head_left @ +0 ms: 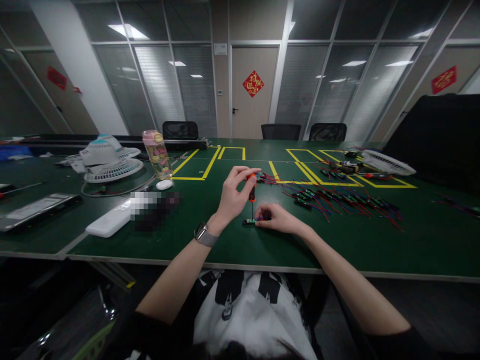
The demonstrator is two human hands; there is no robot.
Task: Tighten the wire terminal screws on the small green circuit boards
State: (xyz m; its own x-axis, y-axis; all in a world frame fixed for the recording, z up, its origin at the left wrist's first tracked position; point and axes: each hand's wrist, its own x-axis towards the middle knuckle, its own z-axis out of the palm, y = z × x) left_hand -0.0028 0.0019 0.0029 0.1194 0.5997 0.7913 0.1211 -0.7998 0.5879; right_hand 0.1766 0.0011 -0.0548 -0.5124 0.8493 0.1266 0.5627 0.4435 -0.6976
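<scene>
In the head view my left hand [237,194] is closed around the orange and black handle of a screwdriver [252,192]. The screwdriver stands upright, its thin shaft pointing down at a small circuit board [249,221] on the green table. My right hand [279,218] rests on the table and pinches the right end of that board, near its coloured wires. A dark round part shows beside the right fingers; its kind is unclear. Whether the tip sits in a screw is too small to see. Behind the left hand lies a bunch of red and blue wires [268,177].
Several wired circuit boards [337,197] lie to the right. A white fan [112,162], a drink bottle [156,155], a white case [164,185] and a long white power strip [112,217] stand or lie to the left. Yellow tape [187,178] marks the green table [225,250].
</scene>
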